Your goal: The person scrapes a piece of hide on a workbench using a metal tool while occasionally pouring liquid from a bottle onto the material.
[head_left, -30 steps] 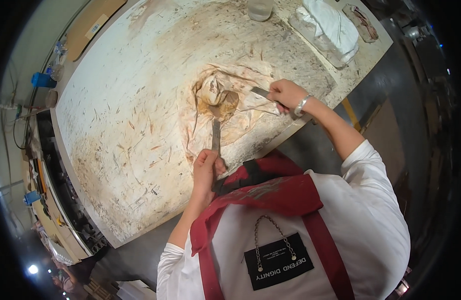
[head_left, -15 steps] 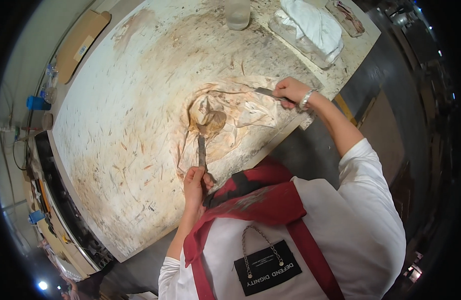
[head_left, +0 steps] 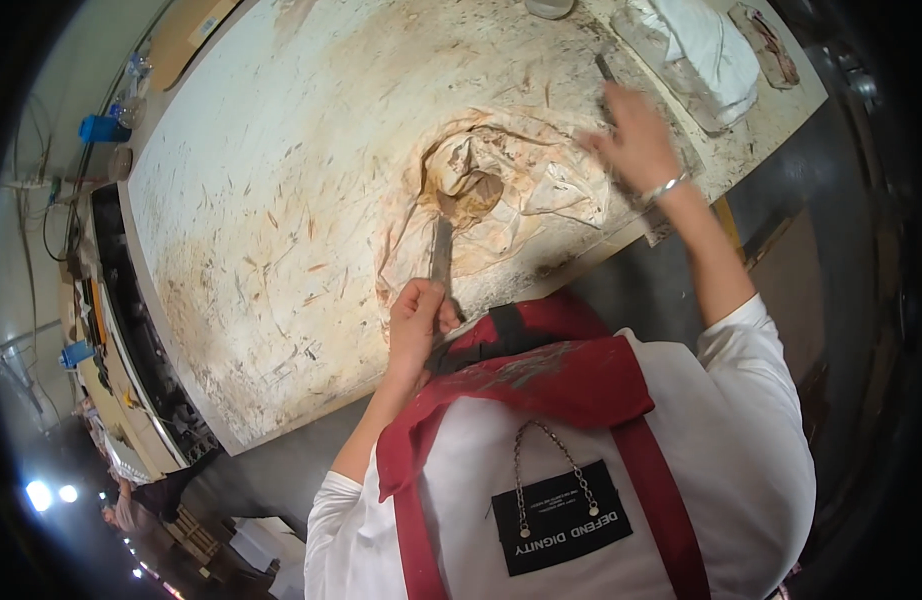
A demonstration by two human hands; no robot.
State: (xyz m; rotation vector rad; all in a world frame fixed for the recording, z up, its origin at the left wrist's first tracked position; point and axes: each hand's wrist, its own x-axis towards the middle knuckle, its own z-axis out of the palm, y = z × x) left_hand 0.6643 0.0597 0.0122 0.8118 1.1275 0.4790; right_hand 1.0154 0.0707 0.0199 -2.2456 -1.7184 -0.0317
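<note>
Just beyond the red apron (head_left: pixel 526 380), at the near edge of the table (head_left: pixel 281 200), the left hand (head_left: pixel 413 325) grips one end of a flat, grey-brown bar (head_left: pixel 441 247), thumb and fingers closed round it. Its forearm slants up and rightward from the lower left, the hand low over the edge. The bar points away from the body, its far end meeting a yellow-brown lump (head_left: pixel 461 207) that sits among the folds of a stained, crumpled cloth (head_left: pixel 571 192). The lump lies toward the left part of the cloth. The step in hand appears to be work on this lump with the bar; going on with it would call for a steady left grip, though how firmly the tip presses cannot be told.

Farther right, the right hand (head_left: pixel 638 140) reaches past the cloth, thumb seemingly apart from the fingers, a silvery bracelet (head_left: pixel 666 187) at its wrist. A dark tool (head_left: pixel 604 67) shows just beyond the fingers; blur hides whether the hand holds it. Farther off are a white cloth bundle (head_left: pixel 716 55) and, cut off at the top, a clear container (head_left: pixel 549 8).
</note>
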